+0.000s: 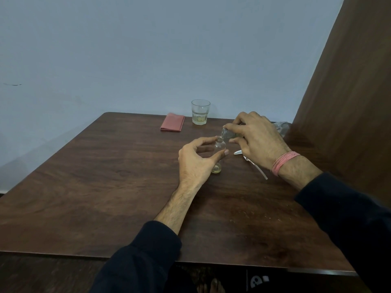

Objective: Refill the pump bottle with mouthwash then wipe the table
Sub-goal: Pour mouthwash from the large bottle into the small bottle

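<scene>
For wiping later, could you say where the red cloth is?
Head view: the red cloth lies far back on the table, left of the glass.

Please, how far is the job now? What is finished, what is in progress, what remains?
Done: the pump head lies off on the table, and the pump bottle holds a little yellowish liquid. In hand: the left hand steadies it while the right hand tips a small clear container at its mouth. Left: more filling probably, refitting the pump, then wiping the table; the red cloth lies folded.
</scene>
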`<state>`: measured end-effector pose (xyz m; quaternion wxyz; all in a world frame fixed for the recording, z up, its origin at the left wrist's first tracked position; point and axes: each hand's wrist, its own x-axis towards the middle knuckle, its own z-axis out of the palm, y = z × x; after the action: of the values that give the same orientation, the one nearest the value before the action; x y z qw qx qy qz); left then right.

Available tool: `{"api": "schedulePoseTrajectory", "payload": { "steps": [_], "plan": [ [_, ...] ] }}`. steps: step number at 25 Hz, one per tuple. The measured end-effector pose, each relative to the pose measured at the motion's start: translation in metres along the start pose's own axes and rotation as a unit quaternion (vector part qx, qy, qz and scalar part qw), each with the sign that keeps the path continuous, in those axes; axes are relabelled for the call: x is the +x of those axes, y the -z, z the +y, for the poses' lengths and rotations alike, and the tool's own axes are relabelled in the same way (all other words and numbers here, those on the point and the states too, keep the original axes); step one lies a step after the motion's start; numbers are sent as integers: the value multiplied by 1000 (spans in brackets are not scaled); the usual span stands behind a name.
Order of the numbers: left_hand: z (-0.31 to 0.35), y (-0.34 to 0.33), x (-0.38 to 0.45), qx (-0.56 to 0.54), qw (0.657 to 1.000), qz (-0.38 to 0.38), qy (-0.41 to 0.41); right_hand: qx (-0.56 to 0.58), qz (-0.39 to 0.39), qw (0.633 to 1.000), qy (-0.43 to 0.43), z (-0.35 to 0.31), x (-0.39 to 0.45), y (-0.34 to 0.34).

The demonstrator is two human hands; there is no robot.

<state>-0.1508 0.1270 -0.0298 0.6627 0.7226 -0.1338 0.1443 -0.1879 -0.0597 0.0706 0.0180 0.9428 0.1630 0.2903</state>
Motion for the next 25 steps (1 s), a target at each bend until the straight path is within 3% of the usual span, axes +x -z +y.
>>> {"api": "schedulePoseTrajectory", "payload": {
  "steps": [25],
  "plan": [
    [-2,-1,2,5,1000,1,5,-36,-18,999,-11,-10,2,7]
  ]
}}
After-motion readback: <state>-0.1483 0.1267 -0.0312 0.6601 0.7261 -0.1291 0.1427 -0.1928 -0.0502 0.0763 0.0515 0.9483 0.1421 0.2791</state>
